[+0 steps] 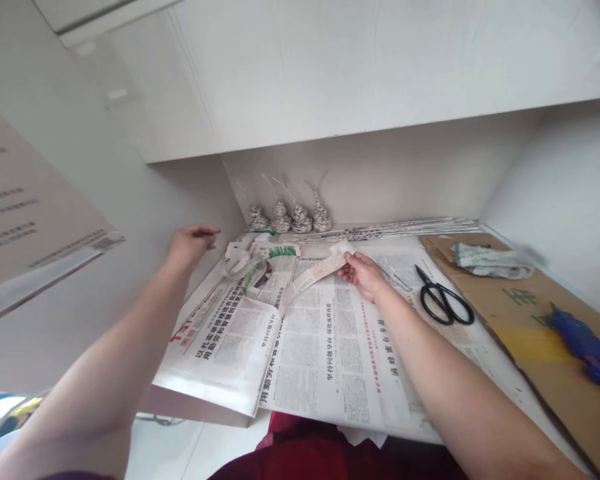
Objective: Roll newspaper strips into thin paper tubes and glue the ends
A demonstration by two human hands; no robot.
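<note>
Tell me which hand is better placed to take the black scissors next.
Probably the right hand: it is nearer the black scissors, though it would first have to release the paper strip. The left hand, with nothing visible in it, is farther off.

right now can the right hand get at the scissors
Probably yes: the scissors lie uncovered to the right of the right hand, though it would likely need to let go of the paper strip first.
</note>
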